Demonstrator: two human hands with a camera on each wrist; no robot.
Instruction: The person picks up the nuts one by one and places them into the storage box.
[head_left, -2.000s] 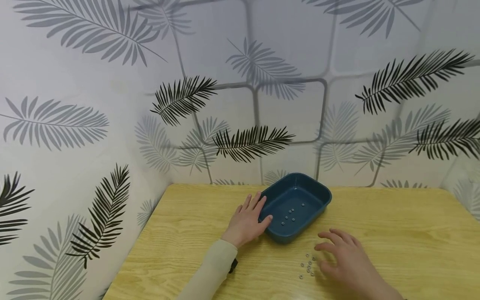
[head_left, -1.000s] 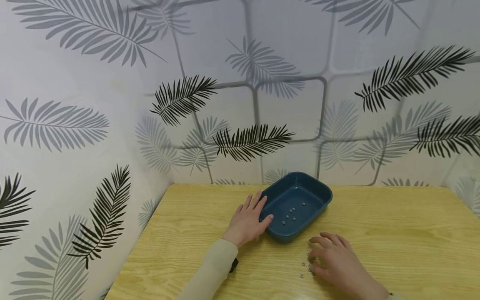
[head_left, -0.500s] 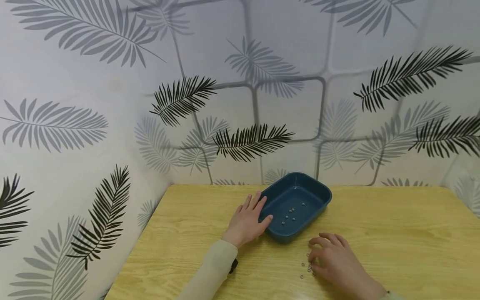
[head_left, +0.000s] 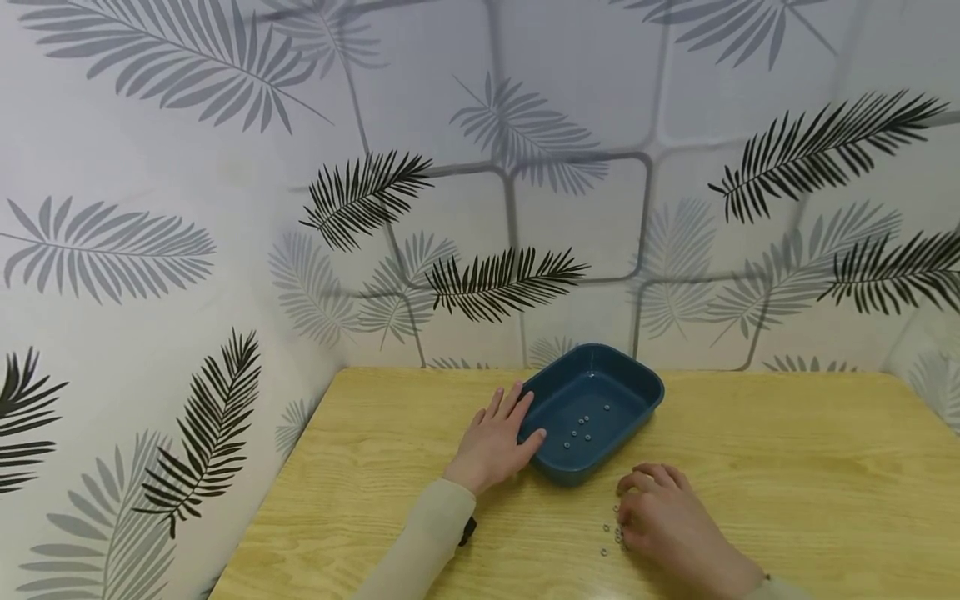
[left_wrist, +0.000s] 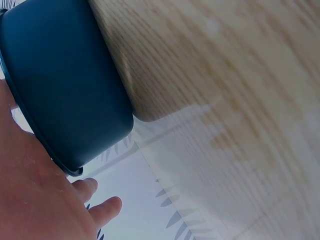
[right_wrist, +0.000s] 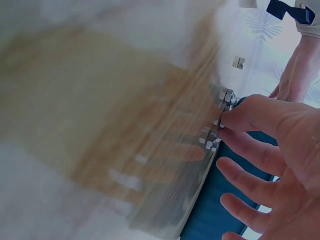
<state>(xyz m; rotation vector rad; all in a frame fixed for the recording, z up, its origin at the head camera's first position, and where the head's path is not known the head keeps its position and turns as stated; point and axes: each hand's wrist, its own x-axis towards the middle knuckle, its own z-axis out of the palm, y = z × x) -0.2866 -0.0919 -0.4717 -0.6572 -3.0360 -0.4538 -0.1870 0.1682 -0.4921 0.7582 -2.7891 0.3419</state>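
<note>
A blue rectangular tray [head_left: 558, 471] stands on the table, with several small metal nuts [head_left: 587, 437] on its floor. My left hand [head_left: 491, 442] rests on the tray's left rim, fingers spread and fairly straight; the left wrist view shows the tray's outer wall [left_wrist: 65, 75] beside it. In front of the tray lie several more hex nuts [head_left: 606, 528] in a loose group. Over their right side, my right hand [head_left: 667, 521] has thumb and index fingertip together on a nut [right_wrist: 217, 123], the other fingers loosely bent. Nuts [right_wrist: 227, 95] lie on both sides of that pinch.
The wood-grain table [head_left: 375, 467] reaches back to a wall [head_left: 450, 208] with a leaf pattern. The tray's far corner is close to that wall. One nut [right_wrist: 239, 62] lies apart from the others. A dark band [head_left: 467, 531] is on the left wrist.
My right hand has moved left and down onto the loose nuts, and its thumb and index finger have closed together. The left hand and the tray have stayed in place.
</note>
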